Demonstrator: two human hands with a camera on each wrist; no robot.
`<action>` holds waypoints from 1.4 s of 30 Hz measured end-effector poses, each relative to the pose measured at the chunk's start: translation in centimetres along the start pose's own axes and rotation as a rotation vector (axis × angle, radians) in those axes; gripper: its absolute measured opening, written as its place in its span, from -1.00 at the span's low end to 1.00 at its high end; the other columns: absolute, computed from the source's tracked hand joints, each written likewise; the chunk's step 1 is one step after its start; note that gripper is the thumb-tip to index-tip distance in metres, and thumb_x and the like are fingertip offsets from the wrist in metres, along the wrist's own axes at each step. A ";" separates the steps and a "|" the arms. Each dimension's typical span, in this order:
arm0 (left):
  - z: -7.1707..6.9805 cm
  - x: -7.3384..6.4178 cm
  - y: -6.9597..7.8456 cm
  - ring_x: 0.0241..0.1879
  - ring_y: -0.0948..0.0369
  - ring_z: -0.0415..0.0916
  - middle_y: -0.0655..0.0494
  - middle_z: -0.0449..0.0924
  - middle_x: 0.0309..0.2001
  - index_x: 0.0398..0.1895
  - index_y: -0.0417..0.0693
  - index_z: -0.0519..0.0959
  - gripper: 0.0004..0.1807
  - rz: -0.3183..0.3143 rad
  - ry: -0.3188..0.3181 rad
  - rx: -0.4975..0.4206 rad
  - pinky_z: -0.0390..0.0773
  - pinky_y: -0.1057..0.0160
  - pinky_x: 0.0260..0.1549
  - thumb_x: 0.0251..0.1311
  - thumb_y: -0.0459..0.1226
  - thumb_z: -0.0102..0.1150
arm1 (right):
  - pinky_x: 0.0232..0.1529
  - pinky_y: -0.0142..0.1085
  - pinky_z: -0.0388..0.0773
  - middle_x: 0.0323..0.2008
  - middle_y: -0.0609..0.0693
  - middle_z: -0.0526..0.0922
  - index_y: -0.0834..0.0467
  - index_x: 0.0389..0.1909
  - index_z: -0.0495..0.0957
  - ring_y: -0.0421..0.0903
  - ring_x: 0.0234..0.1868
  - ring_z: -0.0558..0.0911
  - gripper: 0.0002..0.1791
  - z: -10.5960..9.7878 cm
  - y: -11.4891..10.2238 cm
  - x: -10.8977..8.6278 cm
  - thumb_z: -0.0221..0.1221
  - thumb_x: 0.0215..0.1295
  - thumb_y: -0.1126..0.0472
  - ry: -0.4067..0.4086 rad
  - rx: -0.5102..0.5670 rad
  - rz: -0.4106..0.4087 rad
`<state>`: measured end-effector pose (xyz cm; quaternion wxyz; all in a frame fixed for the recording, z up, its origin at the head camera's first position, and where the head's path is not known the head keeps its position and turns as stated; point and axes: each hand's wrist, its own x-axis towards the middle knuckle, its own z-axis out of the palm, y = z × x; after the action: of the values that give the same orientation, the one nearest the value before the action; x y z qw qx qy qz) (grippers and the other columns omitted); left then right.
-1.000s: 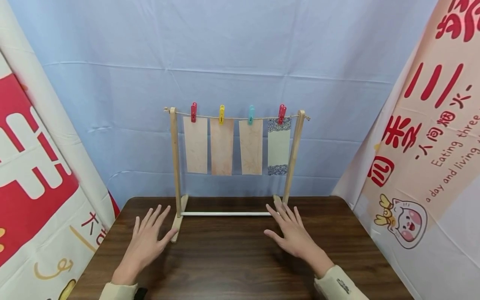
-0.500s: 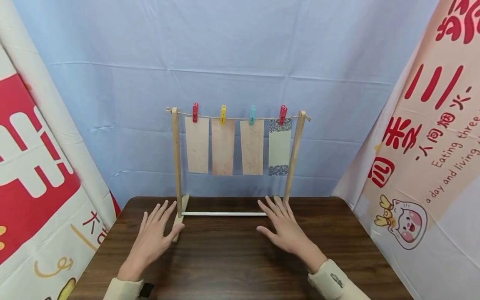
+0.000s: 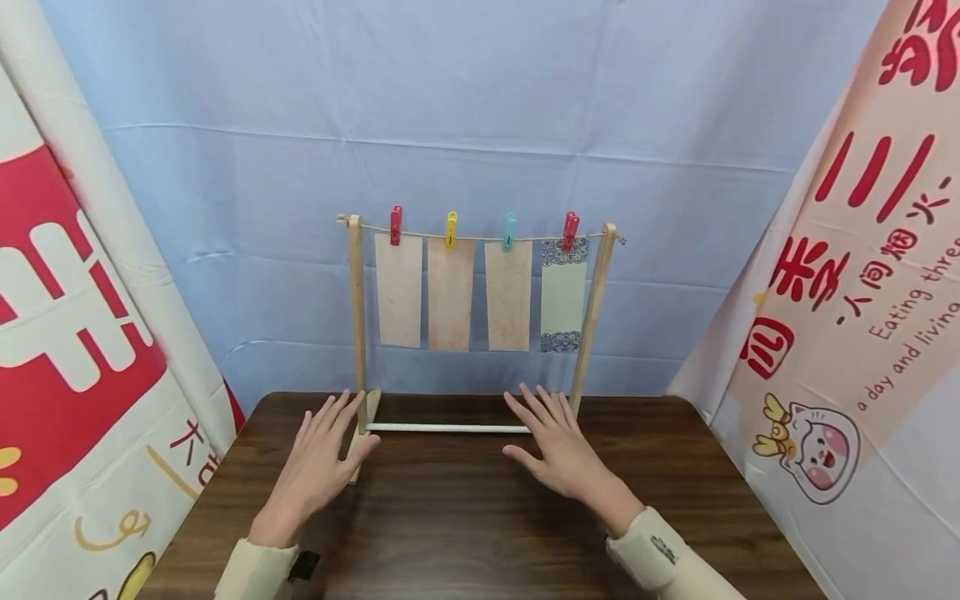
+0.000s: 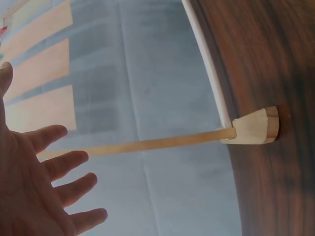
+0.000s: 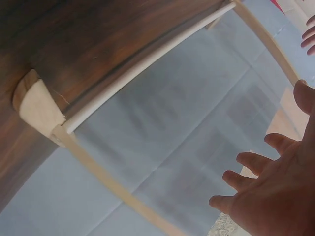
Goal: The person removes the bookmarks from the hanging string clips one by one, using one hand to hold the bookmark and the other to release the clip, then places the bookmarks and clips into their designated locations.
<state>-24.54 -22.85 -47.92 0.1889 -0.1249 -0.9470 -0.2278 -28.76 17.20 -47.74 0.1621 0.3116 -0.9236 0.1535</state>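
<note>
A small wooden rack [image 3: 357,325] stands on the table, with a string [image 3: 480,239] tied between its two posts. Four clothespins are several along it: a red clothespin [image 3: 395,226], a yellow clothespin [image 3: 451,230], a light blue clothespin [image 3: 510,232] and another red clothespin [image 3: 571,232]. Under them hang three plain beige paper strips [image 3: 450,300] and a paper strip with blue patterned ends [image 3: 562,298]. My left hand [image 3: 318,458], fingers spread, is in front of the left post, holding nothing. My right hand [image 3: 562,446] likewise has spread fingers and holds nothing, before the right post.
A white rod [image 3: 450,428] joins the rack's feet low down. The dark wooden table [image 3: 450,517] lies beneath. A pale blue cloth [image 3: 480,100] hangs behind, with printed banners at the left [image 3: 75,333] and right [image 3: 847,292].
Both hands have moved inward and slightly forward, toward each other, with their fingers still spread. The rack and the hanging strips stay as they were.
</note>
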 end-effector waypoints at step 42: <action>-1.0 4.6 2.6 0.58 -0.02 -0.17 0.14 -0.07 0.60 0.61 0.33 -0.05 -0.14 0.056 -0.022 -0.021 -0.22 -0.20 0.48 0.35 0.37 -0.15 | 0.49 0.21 -0.27 0.62 -0.05 -0.19 -0.18 0.61 -0.10 0.13 0.60 -0.12 -0.08 -2.7 -4.2 7.6 -0.03 0.38 -0.44 -0.018 -0.089 -0.169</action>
<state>-27.52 -20.37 -44.13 0.1833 -0.1557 -0.9428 -0.2309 -31.35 11.06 -41.52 0.1799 0.3824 -0.9013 0.0952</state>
